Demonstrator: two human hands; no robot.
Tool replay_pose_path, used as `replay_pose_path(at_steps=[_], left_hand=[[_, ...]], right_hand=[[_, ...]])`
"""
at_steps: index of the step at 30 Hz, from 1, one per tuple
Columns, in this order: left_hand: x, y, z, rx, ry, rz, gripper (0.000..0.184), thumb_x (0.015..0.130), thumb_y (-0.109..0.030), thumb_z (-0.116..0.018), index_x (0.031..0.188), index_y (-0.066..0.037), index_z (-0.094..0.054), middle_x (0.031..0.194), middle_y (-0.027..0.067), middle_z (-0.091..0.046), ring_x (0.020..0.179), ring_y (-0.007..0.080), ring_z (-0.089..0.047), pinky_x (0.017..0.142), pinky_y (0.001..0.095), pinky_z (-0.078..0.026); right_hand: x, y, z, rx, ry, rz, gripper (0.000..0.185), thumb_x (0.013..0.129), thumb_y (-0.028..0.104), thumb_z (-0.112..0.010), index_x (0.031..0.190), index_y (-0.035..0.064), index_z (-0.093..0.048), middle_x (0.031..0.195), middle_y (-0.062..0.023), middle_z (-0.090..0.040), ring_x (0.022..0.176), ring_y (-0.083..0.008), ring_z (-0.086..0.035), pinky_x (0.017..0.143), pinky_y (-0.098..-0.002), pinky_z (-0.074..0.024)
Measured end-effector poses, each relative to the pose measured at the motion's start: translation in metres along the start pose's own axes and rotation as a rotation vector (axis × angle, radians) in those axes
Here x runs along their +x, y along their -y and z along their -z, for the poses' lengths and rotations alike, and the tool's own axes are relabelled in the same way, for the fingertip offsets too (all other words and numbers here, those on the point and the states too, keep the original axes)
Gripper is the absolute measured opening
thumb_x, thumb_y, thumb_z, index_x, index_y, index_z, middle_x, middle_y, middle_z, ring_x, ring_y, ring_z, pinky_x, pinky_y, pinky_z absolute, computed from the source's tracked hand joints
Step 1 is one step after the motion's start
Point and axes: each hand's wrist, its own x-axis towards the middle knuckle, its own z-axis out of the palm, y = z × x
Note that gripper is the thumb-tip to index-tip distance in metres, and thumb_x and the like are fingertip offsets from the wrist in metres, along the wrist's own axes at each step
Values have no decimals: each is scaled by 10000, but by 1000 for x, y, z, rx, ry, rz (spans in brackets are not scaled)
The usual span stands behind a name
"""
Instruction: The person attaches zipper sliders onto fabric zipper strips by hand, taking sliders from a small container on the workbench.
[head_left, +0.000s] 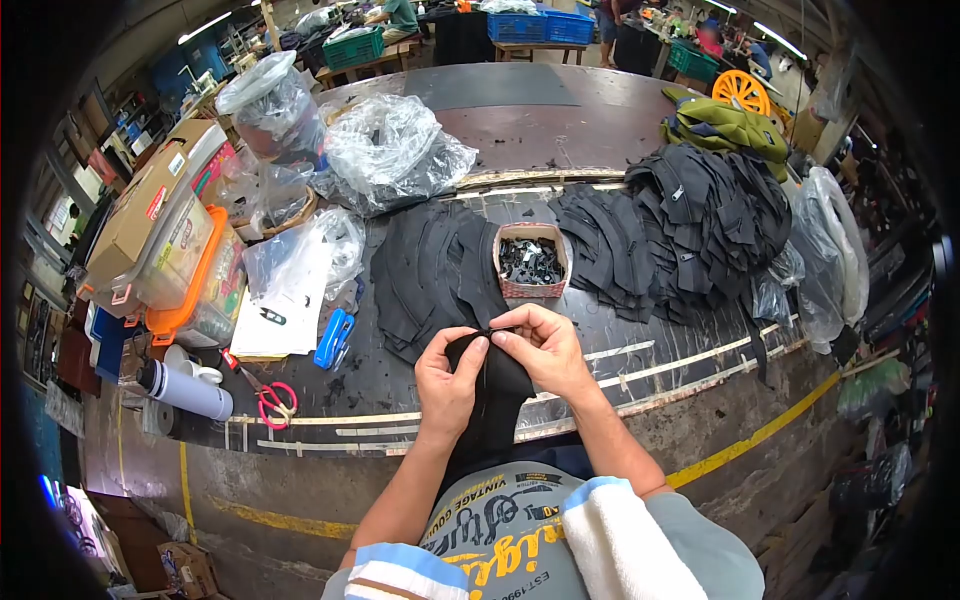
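Observation:
A black fabric piece [503, 388] hangs down in front of my shirt, pinched at its top edge by both hands. My left hand [446, 388] grips the left side, thumb pressed against the fingers. On the other side my right hand [550, 350] closes thumb and fingertips on the same edge, close to the left thumb. Whatever small part lies between the fingertips is hidden. Just beyond the hands stands a small box [533, 290] of little black and silvery pieces. Stacked black fabric pieces [425, 265] lie left of it, and more black pieces [600, 240] lie right.
A large heap of black zippered pieces [705, 215] rises at the right. At the left are pink-handled scissors [277, 404], a blue stapler [334, 338], a bottle [190, 390], papers [285, 300] and plastic bins [185, 270]. Clear bags [390, 150] sit farther back.

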Motion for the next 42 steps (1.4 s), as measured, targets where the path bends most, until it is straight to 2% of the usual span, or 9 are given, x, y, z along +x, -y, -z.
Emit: replay_pose_path(at_steps=[2, 7, 8, 12, 18, 28, 33, 38, 42], left_hand=[[3, 3, 0, -233, 9, 125, 117, 948, -73, -692, 1049, -13, -684, 958, 50, -702, 824, 82, -593, 776, 217, -482], [9, -5, 5, -490, 58, 358, 80, 954, -76, -662, 1016, -35, -691, 953, 41, -695, 836, 78, -599, 780, 204, -471], [9, -4, 10, -486, 37, 352, 80, 954, -76, -662, 1016, -35, -691, 953, 41, -695, 836, 78, -599, 780, 204, -471], [17, 9, 24, -629, 207, 508, 75, 945, -81, -635, 987, -51, -690, 929, 25, -682, 822, 73, -592, 780, 188, -451], [21, 12, 34, -591, 275, 535, 68, 931, -82, -626, 959, -60, -683, 900, 3, -656, 827, 62, -559, 797, 180, -414], [24, 14, 41, -346, 396, 382, 72, 950, -111, -631, 958, -64, -686, 886, -12, -634, 883, 53, -519, 846, 188, -372], [17, -1, 30, -276, 283, 409, 95, 983, -133, -642, 975, -52, -692, 905, -4, -646, 832, 54, -535, 810, 181, -396], [9, -10, 19, -501, 170, 514, 88, 991, -121, -671, 980, -38, -697, 897, -6, -657, 762, 53, -541, 722, 173, -417], [-1, 4, 13, -307, 111, 407, 50, 962, -69, -700, 923, -39, -695, 839, -19, -651, 705, 46, -523, 637, 174, -416]], right_hand=[[2, 1, -1, -16, -1, 19, 187, 925, -60, -684, 1106, -25, -714, 873, -14, -695, 702, -15, -539, 640, -126, -410], [4, 1, -5, 61, -37, -13, 179, 926, -63, -681, 1097, -24, -717, 891, -24, -703, 720, -16, -552, 653, -129, -430], [4, -1, -7, 69, -19, -23, 179, 926, -63, -681, 1097, -24, -717, 891, -24, -703, 720, -16, -552, 653, -129, -430], [3, 1, -2, 75, 23, -72, 181, 930, -62, -673, 1101, -23, -718, 903, -32, -709, 744, -17, -564, 676, -127, -442], [2, 1, -8, 99, 70, -62, 188, 933, -62, -663, 1107, -19, -721, 892, -19, -701, 729, -13, -540, 658, -124, -416], [3, 6, 4, -64, 221, -114, 165, 961, -29, -624, 1097, -13, -718, 854, 10, -662, 686, -13, -476, 621, -130, -359], [3, 14, 6, -131, 181, -116, 161, 970, -11, -615, 1096, -11, -715, 845, 17, -648, 677, -15, -457, 615, -137, -353], [4, 9, 3, -214, 109, 2, 164, 966, -14, -623, 1100, -9, -718, 838, 21, -644, 675, -14, -458, 607, -143, -357], [0, 6, 5, -212, 71, 9, 170, 972, -9, -629, 1115, -4, -721, 822, 33, -637, 675, -7, -463, 590, -148, -353]])
